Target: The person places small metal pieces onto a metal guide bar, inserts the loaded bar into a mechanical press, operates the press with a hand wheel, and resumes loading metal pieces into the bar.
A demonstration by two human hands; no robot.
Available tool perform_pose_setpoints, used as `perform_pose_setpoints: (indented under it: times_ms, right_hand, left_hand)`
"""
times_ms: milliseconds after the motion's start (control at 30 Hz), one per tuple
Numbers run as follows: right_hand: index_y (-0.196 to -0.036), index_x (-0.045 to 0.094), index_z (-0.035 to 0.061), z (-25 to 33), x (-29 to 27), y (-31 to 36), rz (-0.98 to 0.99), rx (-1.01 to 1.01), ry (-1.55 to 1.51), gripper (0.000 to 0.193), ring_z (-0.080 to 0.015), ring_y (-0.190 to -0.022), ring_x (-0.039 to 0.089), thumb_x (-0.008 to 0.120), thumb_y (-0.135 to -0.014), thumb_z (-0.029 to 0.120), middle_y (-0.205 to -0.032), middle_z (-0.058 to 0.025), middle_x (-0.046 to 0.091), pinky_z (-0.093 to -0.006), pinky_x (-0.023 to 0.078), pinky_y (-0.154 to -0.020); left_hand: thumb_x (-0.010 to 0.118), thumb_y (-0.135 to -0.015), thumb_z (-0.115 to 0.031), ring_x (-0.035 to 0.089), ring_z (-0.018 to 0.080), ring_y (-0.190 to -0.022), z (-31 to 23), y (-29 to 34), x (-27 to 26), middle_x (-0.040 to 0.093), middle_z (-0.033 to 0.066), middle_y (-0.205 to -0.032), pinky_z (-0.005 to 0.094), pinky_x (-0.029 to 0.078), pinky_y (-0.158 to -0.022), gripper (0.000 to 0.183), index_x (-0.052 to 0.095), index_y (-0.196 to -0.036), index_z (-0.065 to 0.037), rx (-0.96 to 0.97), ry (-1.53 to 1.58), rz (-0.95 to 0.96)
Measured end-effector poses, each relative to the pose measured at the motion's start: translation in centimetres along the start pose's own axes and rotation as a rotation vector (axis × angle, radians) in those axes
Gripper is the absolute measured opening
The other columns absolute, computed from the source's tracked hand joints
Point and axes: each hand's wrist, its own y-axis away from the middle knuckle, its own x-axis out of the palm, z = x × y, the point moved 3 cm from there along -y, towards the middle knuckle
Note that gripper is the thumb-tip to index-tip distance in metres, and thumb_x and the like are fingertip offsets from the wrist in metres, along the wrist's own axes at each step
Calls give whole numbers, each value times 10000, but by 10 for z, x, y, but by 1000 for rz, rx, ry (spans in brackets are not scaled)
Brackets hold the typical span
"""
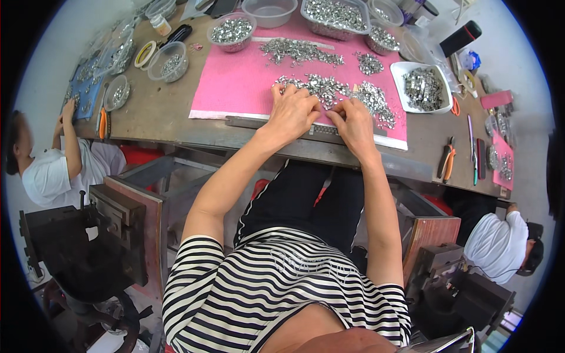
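My left hand (292, 113) rests over the front part of a pink mat (229, 82), fingers bent and its thumb and forefinger pressed close together. Facing it, my right hand (355, 122) is pinched too, its fingertips a short way from the left ones. Whatever the fingertips hold is too small to make out. Just beyond them lies a loose pile of small shiny metal pieces (321, 88), which spreads right into another heap (374, 101). Below the hands, a narrow metal strip with a row of small segments (325, 130) lies along the table edge, beside a flat metal bar (244, 122).
Further piles of metal pieces (294, 50) lie deeper on the mat. Filled tubs surround it, including a white square dish (422, 88) and a round clear bowl (233, 32). Orange-handled pliers (447, 159) lie at right. Co-workers sit at left (59, 165) and right (500, 244).
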Motion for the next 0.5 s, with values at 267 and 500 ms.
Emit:
perform_pose_setpoints:
  times_ms: [267,500]
  right_hand:
    - [-862,666,8,4,-1,7,-24,21,13,77,-352,-837,635,708,-863,73,-850,-148,653,-465,471,-764]
    - [-890,672,24,29,2,33,-110,-80,-146,56,-294,-844,605,712,-864,55,-854,-93,627,-402,432,-772]
  left_hand:
    - [751,-846,-212,582,224,-969,2,15,-8,650,20,-861,513,309,-1001,102,713,-865,-119,104,169,-75]
    - [775,-826,-183,598,210,-896,-7,39,-6,639,4,-875,457,328,-997,133,693,-895,-106,141,240,-192]
